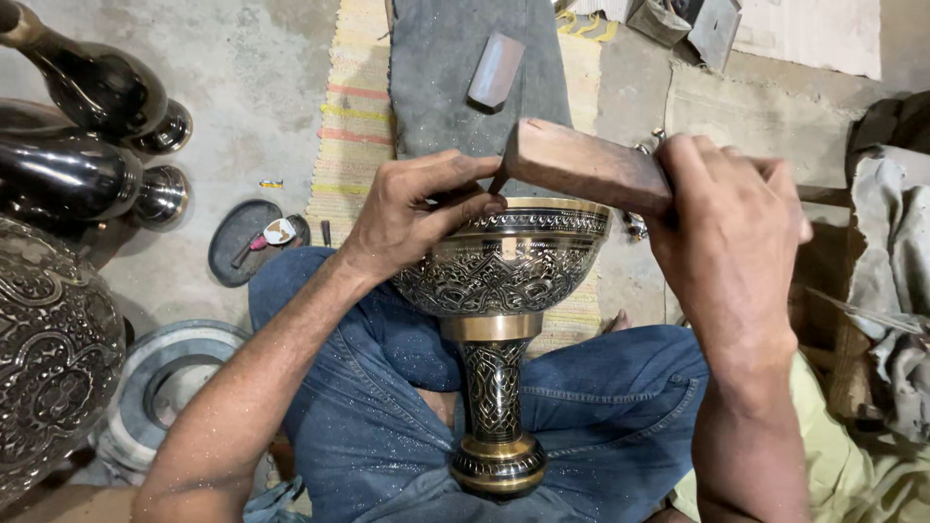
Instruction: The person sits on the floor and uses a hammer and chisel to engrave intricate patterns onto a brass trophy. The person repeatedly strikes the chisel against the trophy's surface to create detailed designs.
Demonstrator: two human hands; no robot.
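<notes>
A tall engraved brass goblet-shaped vase (496, 320), its wide bowl and slim stem cut with dense black-and-gold floral and geometric patterns, lies across the lap of a person sitting cross-legged in blue jeans (581, 407). Plain polished gold bands ring the rim, the neck under the bowl and the round foot, which points toward the camera. The bowl's mouth faces away, toward a grey cloth pad (455, 77) spread over a striped woven floor mat (354, 126).

The left hand (412, 208) rests on the bowl's upper edge, its grip pinched together on a thin dark metal chisel (496, 184) whose tip meets the rim. The right hand (731, 232) has its grip clamped on a rectangular brown wooden mallet block (581, 165), held just above the chisel and the rim; whether block and chisel touch cannot be told.

On the concrete floor at the left lie two dark polished metal vases (87, 136) on their sides, a large engraved metal vessel (48, 358) at the edge, a dark oval tray (247, 242) with small tools, and a round grey ring-shaped stand (145, 378). Crumpled grey cloths (896, 252) lie on the right.
</notes>
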